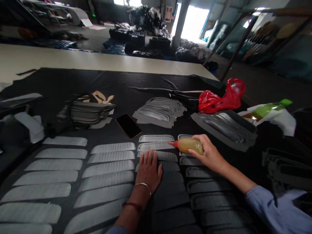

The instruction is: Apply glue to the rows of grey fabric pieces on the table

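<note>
My right hand grips a squeeze bottle of yellowish liquid, tipped on its side. Its red nozzle points left, at the right end of a grey curved panel in the third column. My left hand lies flat with fingers stretched, its fingertips on the panels just below the nozzle. Grey panels lie in rows and columns on the black sheet; several on the right, such as this panel, show a shiny line along their edges.
Beyond the panels lie a phone, a pile of grey pieces, a strapped stack and another pile. A red plastic bag and a green-capped bottle sit at the right.
</note>
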`<state>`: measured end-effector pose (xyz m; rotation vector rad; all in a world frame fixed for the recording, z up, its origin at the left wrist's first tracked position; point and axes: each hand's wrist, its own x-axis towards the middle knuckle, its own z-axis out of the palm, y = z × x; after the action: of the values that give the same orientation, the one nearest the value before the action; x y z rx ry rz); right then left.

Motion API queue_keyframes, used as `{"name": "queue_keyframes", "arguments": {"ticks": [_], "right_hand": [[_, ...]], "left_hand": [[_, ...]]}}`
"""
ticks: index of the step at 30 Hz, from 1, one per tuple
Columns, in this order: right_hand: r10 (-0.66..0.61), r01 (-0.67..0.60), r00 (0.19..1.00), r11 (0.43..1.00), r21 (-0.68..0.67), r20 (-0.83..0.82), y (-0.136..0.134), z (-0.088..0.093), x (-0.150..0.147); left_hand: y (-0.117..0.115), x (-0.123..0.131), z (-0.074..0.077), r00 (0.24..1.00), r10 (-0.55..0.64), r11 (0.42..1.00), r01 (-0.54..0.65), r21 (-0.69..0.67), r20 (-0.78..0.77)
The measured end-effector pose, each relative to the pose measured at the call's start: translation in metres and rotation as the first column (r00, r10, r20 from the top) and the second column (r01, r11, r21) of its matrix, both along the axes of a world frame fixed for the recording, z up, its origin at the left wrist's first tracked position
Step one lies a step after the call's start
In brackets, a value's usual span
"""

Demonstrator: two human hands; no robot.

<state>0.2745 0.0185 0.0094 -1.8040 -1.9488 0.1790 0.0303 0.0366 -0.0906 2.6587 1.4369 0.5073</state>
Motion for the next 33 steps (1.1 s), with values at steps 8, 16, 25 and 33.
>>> {"name": "queue_keyframes", "arguments": {"ticks": [8,16,25,33], "right_hand": [[-0.004,0.004,1.000,1.000,0.002,0.026,-0.009,0.000,0.013],[-0.013,0.013,1.000,1.000,-0.005,0.024,-0.021,-0.001,0.024],[-0.029,0.029,0.999,0.999,-0.017,0.025,-0.022,0.000,0.020],[-0.166,0.151,0.964,0.985,-0.086,-0.209,0.001,-0.009,-0.004]], "left_hand": [[-0.001,0.001,0.001,1.000,0.022,0.999,-0.022,-0.024,0.004],[-0.001,0.001,0.004,0.999,0.014,0.999,-0.016,-0.045,-0.033],[-0.001,0.001,0.004,1.000,0.010,0.998,-0.012,-0.065,-0.025],[0.000,0.000,0.007,1.000,0.023,0.995,-0.024,-0.094,-0.017]]}}
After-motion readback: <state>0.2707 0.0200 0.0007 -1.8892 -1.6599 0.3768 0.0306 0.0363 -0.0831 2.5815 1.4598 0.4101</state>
